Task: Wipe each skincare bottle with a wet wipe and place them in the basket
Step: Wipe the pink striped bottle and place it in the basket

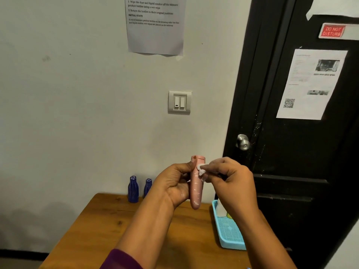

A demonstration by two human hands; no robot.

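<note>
Near: table, with basket at its right edge; a white item in the basket's far end is partly hidden. Above the table, left hand has fingers curled round pink bottle, held upright. Right hand pinches wet wipe against the bottle's upper part, nr the cap. To do it well, prob: keep L grip low, turn the bottle, drag wipe down over the pale streaks. Far, by wall, left of hands: blue bottles, not yet wiped, I'd say.
</note>
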